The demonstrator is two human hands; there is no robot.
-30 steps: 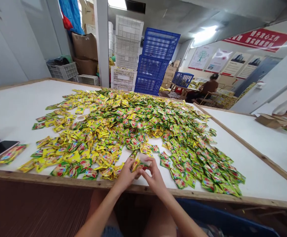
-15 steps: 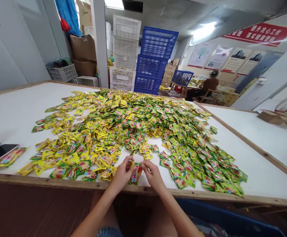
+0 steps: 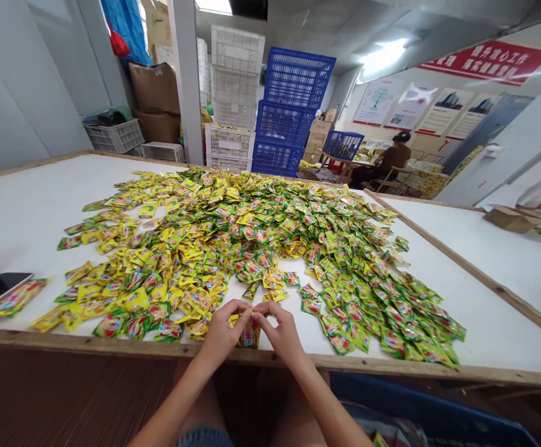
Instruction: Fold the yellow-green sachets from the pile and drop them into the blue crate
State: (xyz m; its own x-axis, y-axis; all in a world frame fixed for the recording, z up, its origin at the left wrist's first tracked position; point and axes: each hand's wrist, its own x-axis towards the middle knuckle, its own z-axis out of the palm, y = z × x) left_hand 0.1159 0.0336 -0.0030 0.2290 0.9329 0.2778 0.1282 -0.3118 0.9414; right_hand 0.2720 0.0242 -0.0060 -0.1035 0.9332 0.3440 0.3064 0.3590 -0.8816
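Note:
At the front edge of the table, a small green-and-red printed box [image 3: 250, 337] stands between my hands, its upper part mostly covered by my fingers. My left hand [image 3: 228, 326] pinches the top of it from the left, thumb and fingertips together. From the other side my right hand [image 3: 277, 326] pinches the same top, and the two sets of fingertips meet there. Just beyond my fingers lie a few yellow and green packets [image 3: 275, 280]. A big heap of such shiny packets [image 3: 270, 217] covers the middle of the white table.
The table [image 3: 28, 205] has a raised wooden rim [image 3: 112, 347]. A phone [image 3: 0, 287] and a larger printed pouch [image 3: 17, 298] lie at the left. A wooden strip [image 3: 456, 257] divides the right side. Stacked blue crates [image 3: 293, 81] stand behind; a person [image 3: 394, 158] sits farther back.
The box's white flap, standing up earlier, no longer shows. My right hand has moved left, so both hands' fingertips now meet over the box top.

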